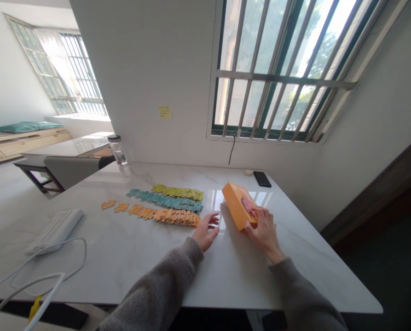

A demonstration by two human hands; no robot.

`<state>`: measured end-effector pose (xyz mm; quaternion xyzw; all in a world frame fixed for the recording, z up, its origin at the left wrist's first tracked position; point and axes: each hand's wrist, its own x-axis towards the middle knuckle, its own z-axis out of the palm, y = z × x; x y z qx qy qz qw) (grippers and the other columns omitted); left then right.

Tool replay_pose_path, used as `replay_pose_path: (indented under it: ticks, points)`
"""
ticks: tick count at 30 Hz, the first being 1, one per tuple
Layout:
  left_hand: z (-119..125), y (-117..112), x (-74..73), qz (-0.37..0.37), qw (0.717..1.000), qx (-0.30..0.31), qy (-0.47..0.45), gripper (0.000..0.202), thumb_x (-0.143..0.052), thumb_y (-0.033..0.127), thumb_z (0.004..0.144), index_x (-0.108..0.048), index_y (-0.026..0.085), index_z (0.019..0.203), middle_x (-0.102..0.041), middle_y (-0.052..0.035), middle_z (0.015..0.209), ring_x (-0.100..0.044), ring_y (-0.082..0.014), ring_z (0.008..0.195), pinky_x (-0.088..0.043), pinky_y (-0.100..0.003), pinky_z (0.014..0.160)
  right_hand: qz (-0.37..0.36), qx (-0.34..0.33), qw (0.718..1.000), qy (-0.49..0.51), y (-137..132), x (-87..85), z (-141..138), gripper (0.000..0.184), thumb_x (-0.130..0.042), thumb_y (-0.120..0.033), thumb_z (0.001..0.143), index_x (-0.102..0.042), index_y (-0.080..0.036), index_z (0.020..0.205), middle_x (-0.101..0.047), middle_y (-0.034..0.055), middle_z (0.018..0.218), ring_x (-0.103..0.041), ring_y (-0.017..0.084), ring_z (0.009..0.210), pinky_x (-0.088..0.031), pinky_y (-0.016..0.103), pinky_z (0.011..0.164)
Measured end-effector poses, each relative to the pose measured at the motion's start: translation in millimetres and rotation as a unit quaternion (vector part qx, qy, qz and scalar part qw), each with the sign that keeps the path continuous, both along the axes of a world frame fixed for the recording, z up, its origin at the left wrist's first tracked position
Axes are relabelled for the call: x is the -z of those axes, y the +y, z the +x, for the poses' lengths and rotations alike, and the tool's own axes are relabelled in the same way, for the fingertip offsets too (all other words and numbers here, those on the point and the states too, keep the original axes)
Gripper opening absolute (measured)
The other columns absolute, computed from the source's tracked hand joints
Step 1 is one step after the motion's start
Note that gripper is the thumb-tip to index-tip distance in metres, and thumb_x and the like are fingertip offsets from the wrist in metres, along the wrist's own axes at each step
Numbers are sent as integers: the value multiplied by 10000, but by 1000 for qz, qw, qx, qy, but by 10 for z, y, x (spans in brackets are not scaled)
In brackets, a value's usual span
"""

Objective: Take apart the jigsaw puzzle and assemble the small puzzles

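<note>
Bright room here, with a big barred window (pixel 281 69) right behind the far edge of a white marble counter (pixel 132 271), plus a yellow sticky note (pixel 164 112) on the wall beside it. Off to the far left there's a second window (pixel 56 73) and a low wooden bench with a teal cushion (pixel 27 127), and a grey chair (pixel 70 170) sits just past the counter's left side.

On the counter, three rows of jigsaw pieces run left to right: yellow-green (pixel 177 192) farthest, then teal (pixel 164 200), then orange (pixel 164 215) nearest, with a few loose orange pieces (pixel 108 204) out to the left. A clear glass bottle (pixel 118 151) stands at the far left corner, a black phone (pixel 262 179) lies flat near the far edge, and a white power bank (pixel 55 232) with a white cable (pixel 36 276) sits near left (the counter's so shiny the window reflects in it).

The orange box (pixel 238 205) is right of the rows, angled across the counter, with the right hand (pixel 262 230) holding it, fingers curled over its printed face and thumb along the near edge. The left hand (pixel 205 232) rests just beside the orange row, fingers spread wide and holding nothing.
</note>
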<state>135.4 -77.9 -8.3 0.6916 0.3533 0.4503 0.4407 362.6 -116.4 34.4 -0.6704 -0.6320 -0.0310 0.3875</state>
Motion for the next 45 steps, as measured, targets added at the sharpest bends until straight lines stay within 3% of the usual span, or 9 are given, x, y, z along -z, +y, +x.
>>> replay_pose_path:
  ticks: [2, 6, 9, 15, 20, 25, 31, 37, 45]
  points:
    - [-4, 37, 25, 9, 999, -30, -15, 511, -598, 179, 833, -448, 172, 1322, -565, -124, 1151, -600, -205, 1034, -537, -408, 890, -11, -76, 987, 145, -24, -45, 112, 370, -452, -427, 831, -522, -220, 1129, -574, 100, 1113, -543, 273, 999, -476, 416, 804]
    - [2, 68, 47, 57, 996, -73, -5, 631, -632, 267, 831, -363, 168, 1393, -469, -163, 1260, -534, -262, 1139, -521, -462, 928, -111, -206, 899, 370, -78, -147, 176, 401, -335, -459, 888, -497, -232, 1177, -626, 66, 1062, -614, 229, 913, -510, 331, 713]
    - [-22, 76, 9, 113, 983, -139, 36, 735, -644, 335, 835, -278, 170, 1450, -368, -191, 1373, -418, -323, 1279, -444, -532, 1023, -153, -241, 862, 419, -79, -161, 157, 434, -339, -472, 881, -514, -226, 1194, -644, 80, 1103, -631, 239, 912, -523, 330, 685]
    - [-121, 110, -99, 224, 936, -247, 114, 687, -594, 335, 883, -261, 207, 1469, -335, -170, 1427, -324, -326, 1355, -288, -563, 1135, -185, -270, 844, 425, 9, -40, 246, 501, -315, -475, 890, -521, -208, 1261, -646, 96, 1168, -629, 261, 1020, -533, 360, 758]
    - [-107, 41, -164, 301, 909, -215, 194, 604, -571, 234, 879, -355, 249, 1442, -307, -140, 1491, -309, -318, 1386, -309, -518, 1136, -153, -250, 902, 316, -10, -124, 291, 474, -322, -457, 922, -547, -202, 1251, -644, 88, 1191, -606, 257, 1088, -501, 396, 884]
    - [-70, -22, -214, 355, 891, -145, 242, 647, -519, 138, 854, -331, 232, 1467, -375, -110, 1499, -303, -290, 1416, -285, -477, 1164, -20, -193, 981, 6, -90, -439, 109, 336, -462, -377, 919, -608, -244, 1191, -646, 80, 1185, -587, 246, 1103, -434, 391, 966]
    - [-121, 43, -298, 371, 880, -129, 266, 665, -480, 105, 838, -318, 197, 1477, -427, -106, 1484, -323, -280, 1414, -259, -482, 1173, -15, -131, 963, -234, -14, -646, -196, 226, -575, -398, 901, -641, -264, 1072, -668, 77, 1069, -599, 249, 964, -392, 381, 885]
    - [-167, 136, -422, 382, 873, -116, 281, 617, -475, 106, 844, -379, 181, 1449, -504, -111, 1407, -398, -274, 1354, -290, -451, 1147, -26, -100, 951, -291, 106, -726, -358, 181, -495, -342, 961, -640, -245, 1005, -688, 76, 964, -622, 235, 873, -363, 367, 836]
    - [-179, 190, -381, 384, 868, -118, 292, 568, -442, 113, 865, -416, 192, 1427, -520, -117, 1364, -422, -277, 1308, -317, -450, 1114, -33, -116, 956, -268, 187, -759, -298, 254, -468, -399, 985, -653, -313, 1138, -691, 40, 984, -631, 200, 835, -384, 311, 726]
